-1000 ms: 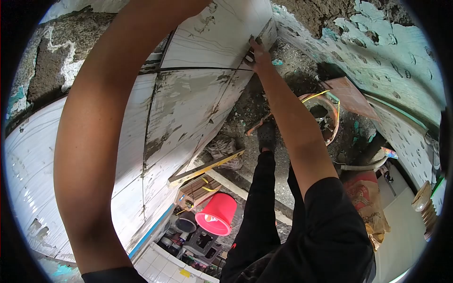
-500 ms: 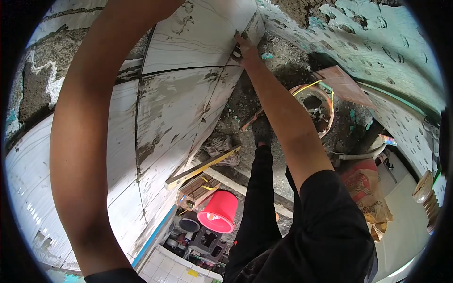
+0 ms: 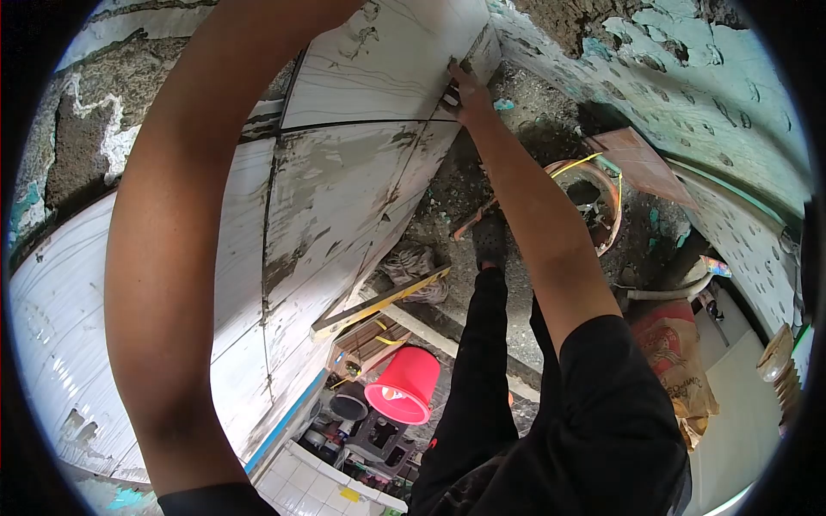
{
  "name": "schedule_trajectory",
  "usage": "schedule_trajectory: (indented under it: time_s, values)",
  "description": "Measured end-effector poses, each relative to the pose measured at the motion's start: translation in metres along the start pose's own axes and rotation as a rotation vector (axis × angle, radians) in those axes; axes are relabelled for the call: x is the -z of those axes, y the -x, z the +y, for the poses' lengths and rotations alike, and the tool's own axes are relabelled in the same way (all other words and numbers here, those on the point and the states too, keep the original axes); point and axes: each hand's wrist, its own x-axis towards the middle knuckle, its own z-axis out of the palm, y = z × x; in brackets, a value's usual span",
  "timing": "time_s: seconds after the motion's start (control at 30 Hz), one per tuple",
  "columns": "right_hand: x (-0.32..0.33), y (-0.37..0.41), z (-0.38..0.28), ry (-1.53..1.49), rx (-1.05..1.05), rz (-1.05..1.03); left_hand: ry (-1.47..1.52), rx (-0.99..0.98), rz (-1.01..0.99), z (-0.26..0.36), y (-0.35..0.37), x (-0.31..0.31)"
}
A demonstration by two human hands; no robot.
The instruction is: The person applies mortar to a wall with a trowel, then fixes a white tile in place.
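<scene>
My right hand (image 3: 465, 93) rests against the right edge of a white, grey-veined wall tile (image 3: 387, 82), fingers apart and partly bent. My left forearm (image 3: 168, 258) rises across the left side and leaves the frame at the top, so my left hand is out of sight. The upper tile sits above a lower tile (image 3: 331, 198) streaked with grey mortar, a dark joint between them. To the left, more glossy tiles (image 3: 206, 284) cover the wall, below a rough strip of bare cement (image 3: 112, 103).
A round mortar bucket (image 3: 618, 206) with a yellow handle stands right of my arm, near a loose brown tile (image 3: 637, 163). A yellow level-like bar (image 3: 379, 303) leans near a pink bucket (image 3: 404, 387). A paper sack (image 3: 675, 361) lies at right.
The whole view has shifted slightly to the right. My right hand stays at the same tile edge, and both arms keep nearly the same pose.
</scene>
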Motion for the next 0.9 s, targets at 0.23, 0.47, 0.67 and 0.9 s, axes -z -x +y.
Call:
schedule_trajectory:
  time_s: [0.23, 0.47, 0.67, 0.9]
  values:
    - [0.006, -0.011, 0.003, -0.061, -0.044, -0.065, 0.048, -0.021, 0.01, -0.006, -0.003, -0.002]
    - [0.002, -0.003, -0.001, -0.057, -0.042, -0.052, 0.047, 0.082, -0.074, -0.004, -0.008, 0.001]
    - [0.003, -0.008, -0.001, -0.031, -0.05, -0.013, 0.004, -0.022, 0.036, 0.003, 0.003, 0.002]
    - [0.003, -0.006, -0.001, -0.059, -0.064, -0.029, 0.013, 0.044, -0.043, 0.0, -0.005, -0.001]
